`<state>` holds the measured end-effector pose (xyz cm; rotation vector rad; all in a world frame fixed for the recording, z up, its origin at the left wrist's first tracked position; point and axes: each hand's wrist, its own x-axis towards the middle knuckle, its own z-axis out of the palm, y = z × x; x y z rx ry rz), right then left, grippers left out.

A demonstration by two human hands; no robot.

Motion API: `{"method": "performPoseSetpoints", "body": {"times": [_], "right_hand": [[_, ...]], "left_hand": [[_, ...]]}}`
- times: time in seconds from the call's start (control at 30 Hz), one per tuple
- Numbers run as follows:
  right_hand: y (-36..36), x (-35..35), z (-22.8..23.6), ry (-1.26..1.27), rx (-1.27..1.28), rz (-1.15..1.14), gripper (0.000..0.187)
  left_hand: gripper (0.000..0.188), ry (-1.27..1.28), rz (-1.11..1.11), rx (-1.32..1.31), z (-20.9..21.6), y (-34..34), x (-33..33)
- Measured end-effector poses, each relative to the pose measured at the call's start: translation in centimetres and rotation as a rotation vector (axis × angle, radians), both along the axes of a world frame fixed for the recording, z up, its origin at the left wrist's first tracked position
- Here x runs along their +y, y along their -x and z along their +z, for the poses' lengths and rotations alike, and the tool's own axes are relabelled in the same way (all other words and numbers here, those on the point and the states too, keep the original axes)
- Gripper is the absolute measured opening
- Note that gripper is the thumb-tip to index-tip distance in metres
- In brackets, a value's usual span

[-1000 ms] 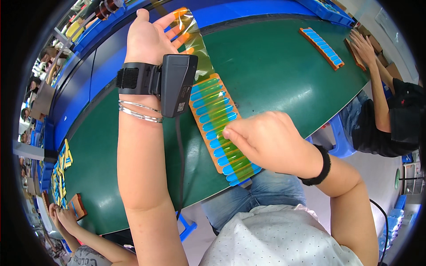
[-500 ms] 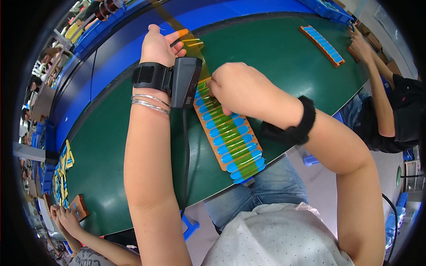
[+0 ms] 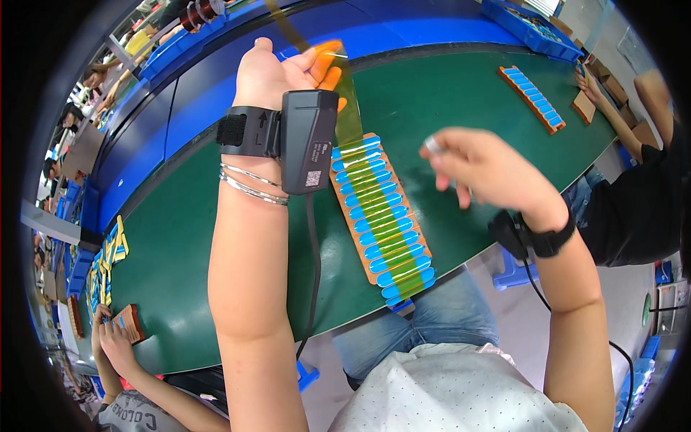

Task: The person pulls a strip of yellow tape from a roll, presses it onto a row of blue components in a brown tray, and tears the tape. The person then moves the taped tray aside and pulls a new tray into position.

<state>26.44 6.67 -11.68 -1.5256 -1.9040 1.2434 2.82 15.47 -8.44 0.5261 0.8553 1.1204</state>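
Observation:
A brown slotted board point(image 3: 367, 268) lies on the table in front of me, with a row of blue round-ended strips point(image 3: 389, 187) across it. Clear amber tape point(image 3: 350, 115) runs down the middle of the strips and rises from the board's far end to my left hand point(image 3: 288, 75). The fingers of that hand show orange through the tape and are partly curled against it; their exact grip is partly hidden. To the right of the board, my right hand point(image 3: 489, 169) hovers above the table, fingers apart and loosely bent. A silvery band point(image 3: 432, 145) sits on one of its fingertips.
Another board with blue strips point(image 3: 533, 99) lies far right, near a co-worker's hand point(image 3: 589, 83). At the left are a pile of yellow and blue strips point(image 3: 108, 259) and another person's hands point(image 3: 115, 342). A blue tray point(image 3: 533, 29) stands at the back right.
My right hand has lifted off the far end of the board and moved right, its fingers opening. The tape now lies flat over the strips there. My left hand has shifted slightly right, with more fingers behind the tape.

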Motion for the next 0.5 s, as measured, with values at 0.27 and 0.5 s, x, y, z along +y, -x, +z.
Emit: {"method": "performPoseSetpoints", "body": {"times": [0.27,0.5], "right_hand": [[-1.1,-3.7,-2.1,0.243,0.233,0.021,0.043],[7.0,2.6,-4.1,-0.135,0.430,0.546,0.034]], "left_hand": [[0.085,-0.525,-0.329,-0.101,7.0,3.3,-5.0],[0.088,-0.632,-0.227,-0.093,9.0,4.6,-9.0]]}}
